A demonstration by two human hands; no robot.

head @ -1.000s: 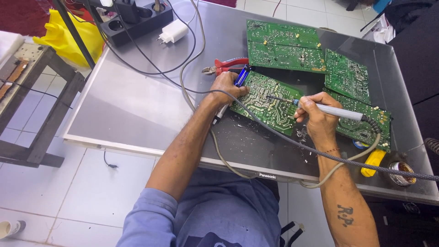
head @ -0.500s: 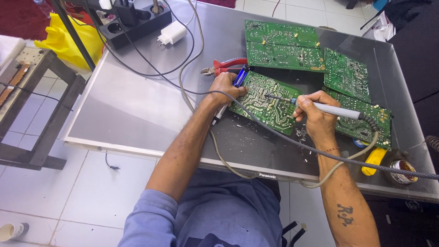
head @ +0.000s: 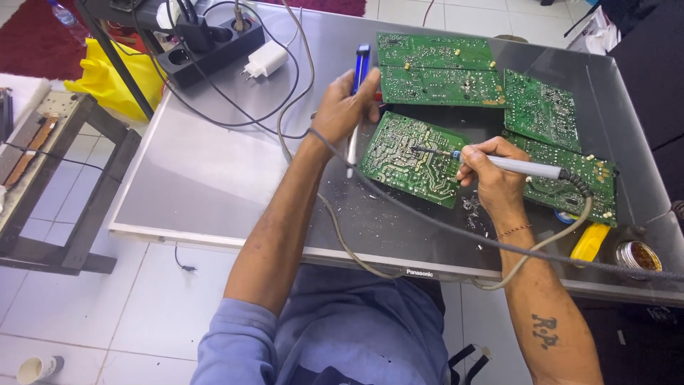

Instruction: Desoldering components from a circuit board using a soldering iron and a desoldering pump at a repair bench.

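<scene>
Left hand [head: 347, 107], fingers curled tight round a blue desoldering pump [head: 358, 85] (held upright, tip down), just left of the green circuit board [head: 413, 158]. Right hand [head: 491, 175] pinches a soldering iron [head: 499, 162] pen-style, tip touching the board just beyond the fingertips.

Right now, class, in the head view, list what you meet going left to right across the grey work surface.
Black power strip → white plug adapter → left hand holding blue pen-shaped tool → right hand with soldering iron → yellow handle → round solder tin.
</scene>
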